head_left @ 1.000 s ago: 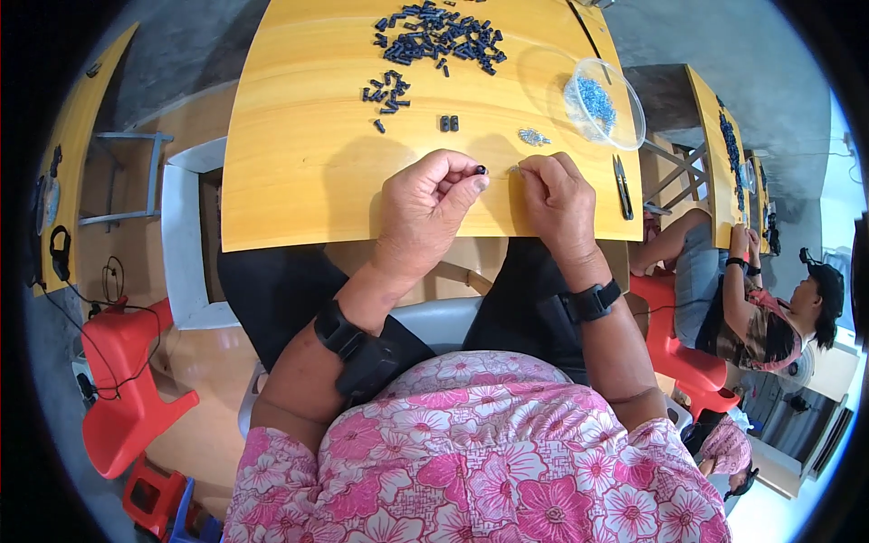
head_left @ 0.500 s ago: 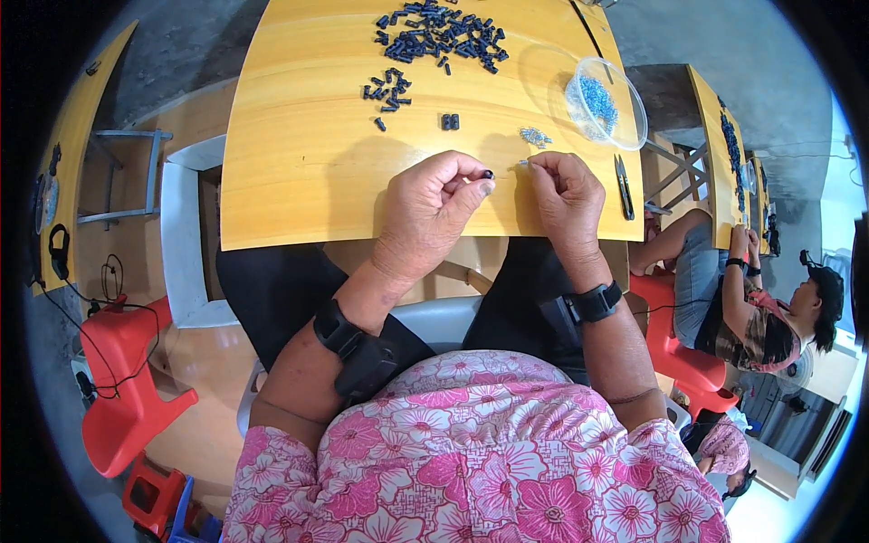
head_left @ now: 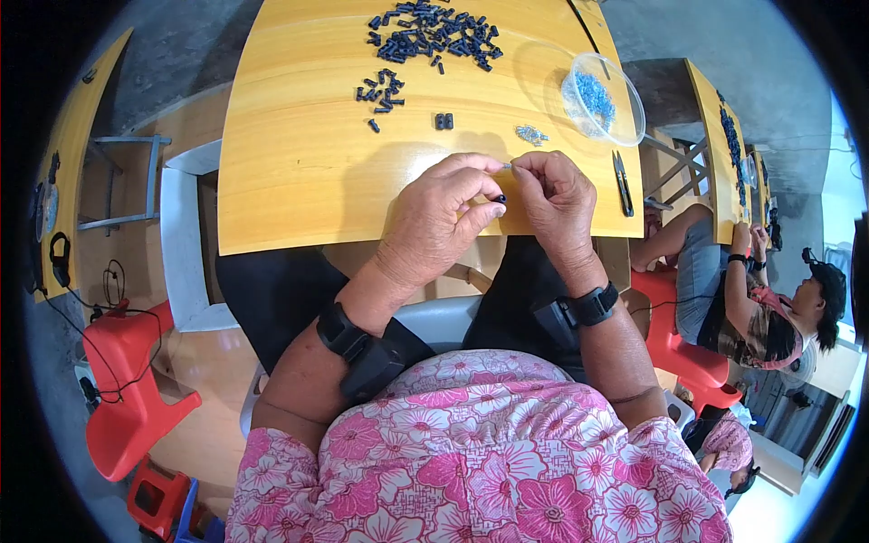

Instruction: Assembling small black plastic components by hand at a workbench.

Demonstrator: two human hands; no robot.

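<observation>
Above the front of the yellow table (head_left: pixel 299 195), my left hand (head_left: pixel 436 215) is closed, with a small black cylindrical part (head_left: pixel 500 198) between thumb and fingers. Its index fingertip reaches over to a tiny pale piece (head_left: pixel 508 166). My right hand (head_left: pixel 554 201) pinches that pale piece between thumb and forefinger, so both hands nearly meet there. Just beyond the fingers lies a small heap of clear, silvery pieces (head_left: pixel 531 135). Two black parts (head_left: pixel 444 121) stand side by side farther left. The far end of the piece is too small to make out.
A big pile of black parts (head_left: pixel 439 38) covers the table's far side, with a smaller group (head_left: pixel 381 93) nearer. A clear round tub (head_left: pixel 635 116) of blue pieces (head_left: pixel 594 100) stands right, near black snips (head_left: pixel 623 185). A co-worker (head_left: pixel 756 303) sits at another table on the right.
My hands have come together: the left moved right with the black part, its index finger stretching to the pale piece in my right hand. The right hand shifted slightly left.
</observation>
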